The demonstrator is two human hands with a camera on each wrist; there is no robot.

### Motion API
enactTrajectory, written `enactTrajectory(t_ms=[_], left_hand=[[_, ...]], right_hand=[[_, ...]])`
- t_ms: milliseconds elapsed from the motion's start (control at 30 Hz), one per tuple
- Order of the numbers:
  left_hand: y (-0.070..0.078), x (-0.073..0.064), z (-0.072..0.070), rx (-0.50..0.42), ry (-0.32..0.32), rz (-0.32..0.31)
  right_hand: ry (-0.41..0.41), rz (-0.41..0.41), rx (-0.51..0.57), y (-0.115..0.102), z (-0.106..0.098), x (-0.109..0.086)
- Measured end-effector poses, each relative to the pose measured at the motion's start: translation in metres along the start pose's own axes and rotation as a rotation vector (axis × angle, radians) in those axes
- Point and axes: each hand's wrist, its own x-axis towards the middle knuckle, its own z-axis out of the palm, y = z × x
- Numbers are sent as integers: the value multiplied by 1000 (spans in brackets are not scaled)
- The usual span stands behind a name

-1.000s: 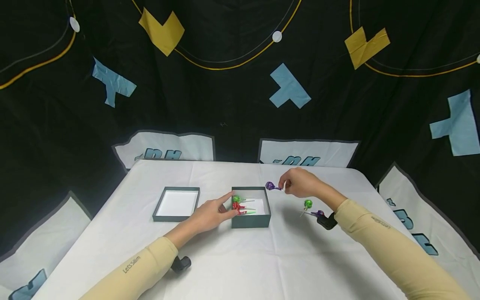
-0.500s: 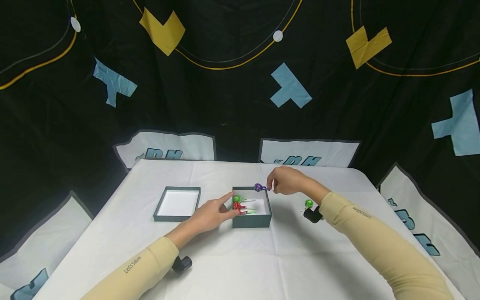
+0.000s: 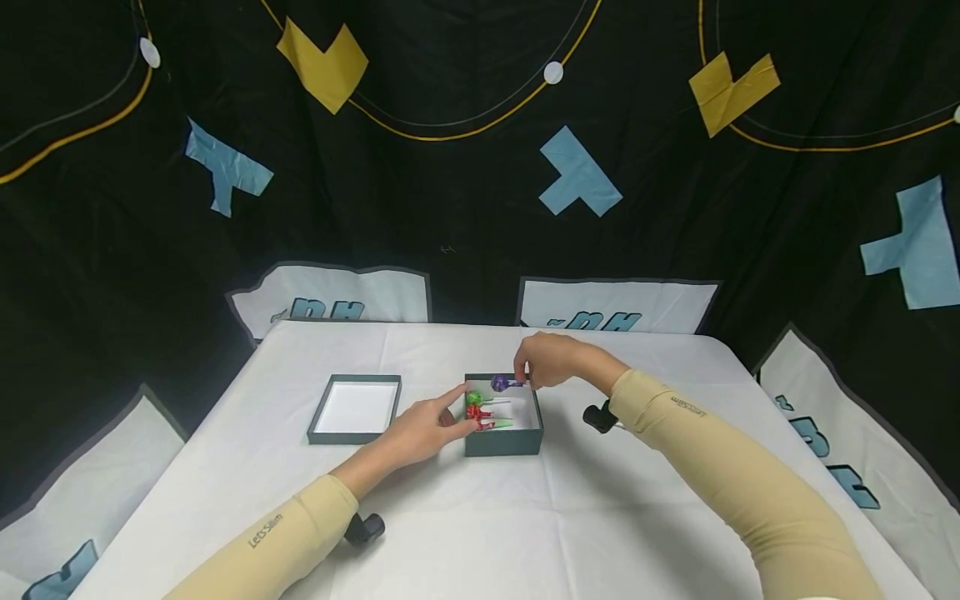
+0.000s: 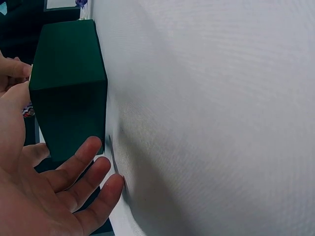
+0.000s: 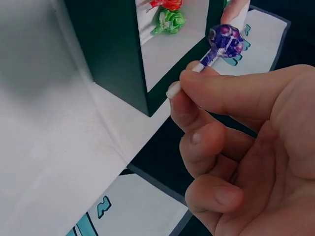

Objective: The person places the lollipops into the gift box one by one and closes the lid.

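Note:
My right hand [image 3: 555, 360] pinches the white stick of a purple-wrapped lollipop [image 5: 226, 40] between thumb and fingertips. This lollipop's head hangs over the far part of a dark green box [image 3: 502, 444] with a white inside. In the box lie a green-wrapped lollipop [image 3: 475, 398] and red-wrapped lollipops [image 3: 476, 412], along its left side, sticks pointing right. My left hand [image 3: 420, 429] is at the box's left wall, index finger and thumb spread along it. The left wrist view shows the other fingers [image 4: 81, 182] extended beside the box, near the cloth.
A shallow dark green lid [image 3: 352, 437] with a white inside lies left of the box. A white cloth covers the table [image 3: 465, 533]. Part of a purple lollipop [image 4: 81, 2] shows beyond the box in the left wrist view. A black curtain [image 3: 465, 208] hangs behind.
My right hand has carried the purple lollipop leftward, from beyond the box's right edge to over its far part. The right forearm now covers the loose lollipops on the table. My left hand stays put.

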Motion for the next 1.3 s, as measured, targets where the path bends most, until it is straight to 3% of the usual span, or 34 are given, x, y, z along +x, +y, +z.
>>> enactTrajectory(t_ms=[467, 933, 1300], left_hand=[[0, 0, 0, -3, -4, 4], [1, -3, 0, -1, -4, 0], [4, -1, 1, -9, 2, 6]], right_hand=[[-57, 25, -49, -9, 10, 18], [-98, -25, -112, -17, 23, 36], [-99, -16, -204, -24, 25, 40]])
